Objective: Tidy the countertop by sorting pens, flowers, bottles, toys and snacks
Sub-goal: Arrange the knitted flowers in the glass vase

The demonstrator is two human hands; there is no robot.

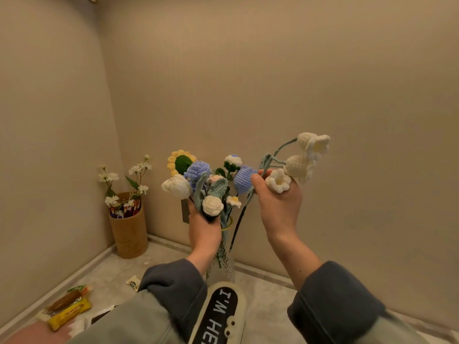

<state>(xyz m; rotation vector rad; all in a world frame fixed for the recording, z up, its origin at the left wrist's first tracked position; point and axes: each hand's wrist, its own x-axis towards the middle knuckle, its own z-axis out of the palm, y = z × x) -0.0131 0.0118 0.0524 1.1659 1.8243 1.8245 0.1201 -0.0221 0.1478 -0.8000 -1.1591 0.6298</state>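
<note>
On my feed: left hand [205,228] grips a bunch of blue, white and yellow crochet yarn flowers [198,180] over the clear ribbed glass vase [224,268] on the grey worktop [268,296]. Right hand [279,209] holds a white crochet bell-flower sprig [298,165] just beside the bunch.

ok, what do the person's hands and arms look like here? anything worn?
Both bare: left hand and right hand, no gloves or watch in view. Each forearm comes out of a wide, dark slate-grey cuff: left cuff, right cuff. Behind the cuffs the sleeves are a lighter grey-green.
</note>
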